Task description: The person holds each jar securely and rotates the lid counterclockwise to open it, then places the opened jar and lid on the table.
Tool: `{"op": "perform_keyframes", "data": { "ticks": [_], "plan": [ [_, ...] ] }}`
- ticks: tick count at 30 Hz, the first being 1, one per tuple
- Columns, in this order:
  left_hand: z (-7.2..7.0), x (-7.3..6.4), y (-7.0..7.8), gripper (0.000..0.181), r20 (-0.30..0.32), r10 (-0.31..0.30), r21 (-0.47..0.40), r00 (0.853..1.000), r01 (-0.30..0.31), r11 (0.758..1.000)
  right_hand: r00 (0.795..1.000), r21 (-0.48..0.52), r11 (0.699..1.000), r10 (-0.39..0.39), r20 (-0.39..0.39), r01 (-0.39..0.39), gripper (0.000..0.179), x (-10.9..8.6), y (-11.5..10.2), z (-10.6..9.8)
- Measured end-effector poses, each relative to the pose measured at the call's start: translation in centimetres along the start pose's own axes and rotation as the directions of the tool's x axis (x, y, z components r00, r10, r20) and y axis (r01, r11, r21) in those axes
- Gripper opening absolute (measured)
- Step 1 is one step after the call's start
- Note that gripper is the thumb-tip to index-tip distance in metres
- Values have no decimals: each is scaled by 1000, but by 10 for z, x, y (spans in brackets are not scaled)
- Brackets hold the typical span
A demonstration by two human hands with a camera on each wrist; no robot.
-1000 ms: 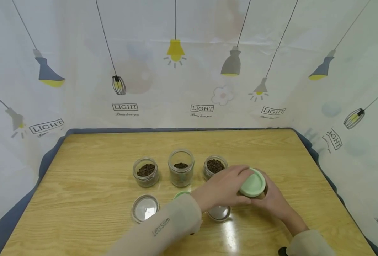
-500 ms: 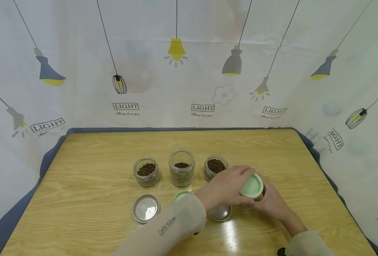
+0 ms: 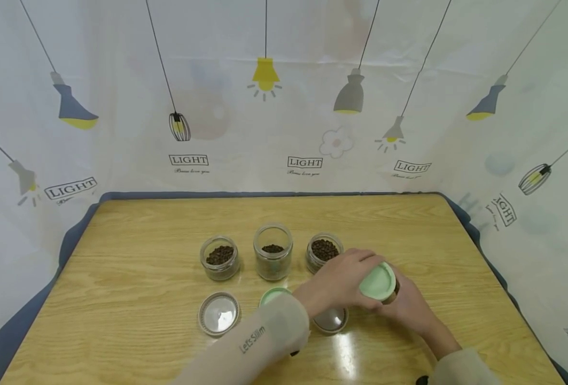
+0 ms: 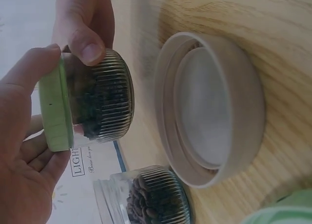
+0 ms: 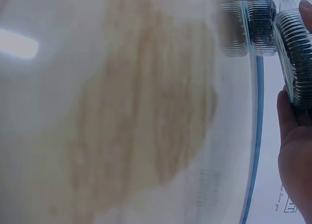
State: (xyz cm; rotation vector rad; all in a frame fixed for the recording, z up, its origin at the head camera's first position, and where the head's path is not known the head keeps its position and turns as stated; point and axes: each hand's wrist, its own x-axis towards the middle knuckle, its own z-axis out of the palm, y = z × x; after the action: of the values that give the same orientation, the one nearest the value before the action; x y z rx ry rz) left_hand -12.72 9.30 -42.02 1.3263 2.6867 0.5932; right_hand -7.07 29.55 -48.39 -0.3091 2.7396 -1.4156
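In the head view my left hand grips a green lid from above, thumb and fingers spread round its rim. The lid sits on a ribbed glass jar with dark contents, which shows best in the left wrist view. My right hand holds that jar by its glass side, thumb pressed near the lid. Lid and jar are held tilted over the right part of the table, largely covered by both hands in the head view. From the right wrist, the jar's ribbed glass appears above my right palm.
Behind stand three lidless glass jars with coffee beans: a left jar, a taller middle jar and a right jar. In front lie a pale lid, a green lid partly under my sleeve, and another pale lid.
The green lid and jar have tilted, the lid's top turning more towards the left hand. The left forearm has shifted slightly right. Over the last half second almost nothing moves.
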Motion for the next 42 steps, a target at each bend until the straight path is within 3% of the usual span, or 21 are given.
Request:
{"op": "perform_keyframes", "data": {
  "ticks": [12, 21, 25, 29, 33, 37, 42],
  "plan": [
    [5, -5, 3, 84, -89, 1, 55, 996, 4, 998, 997, -65, 996, -61, -46, 58, 89, -1, 1, 5],
    [4, 1, 14, 80, -124, -119, 150, 985, 137, 979, 997, -98, 994, 40, -72, -47, 89, 3, -6, 9],
    [6, 1, 18, 78, -163, -177, 137, 971, 200, 970, 996, -82, 995, 49, -81, -56, 87, 5, -5, 10],
    [8, 1, 20, 81, -169, -204, 117, 964, 225, 967, 996, -87, 995, 38, -83, -45, 87, 6, -4, 9],
    [6, -1, 18, 91, -125, -169, 120, 978, 184, 976, 998, -85, 995, 40, -57, -45, 90, 6, -4, 6],
    [-3, -2, 12, 97, -36, -63, 95, 997, 66, 993, 998, -79, 996, 43, -41, -46, 92, 5, -4, 1],
    [-14, 0, 6, 84, 74, 23, -4, 997, -22, 1000, 1000, -57, 998, 15, -11, -16, 90, 3, -3, -2]
  ]
}}
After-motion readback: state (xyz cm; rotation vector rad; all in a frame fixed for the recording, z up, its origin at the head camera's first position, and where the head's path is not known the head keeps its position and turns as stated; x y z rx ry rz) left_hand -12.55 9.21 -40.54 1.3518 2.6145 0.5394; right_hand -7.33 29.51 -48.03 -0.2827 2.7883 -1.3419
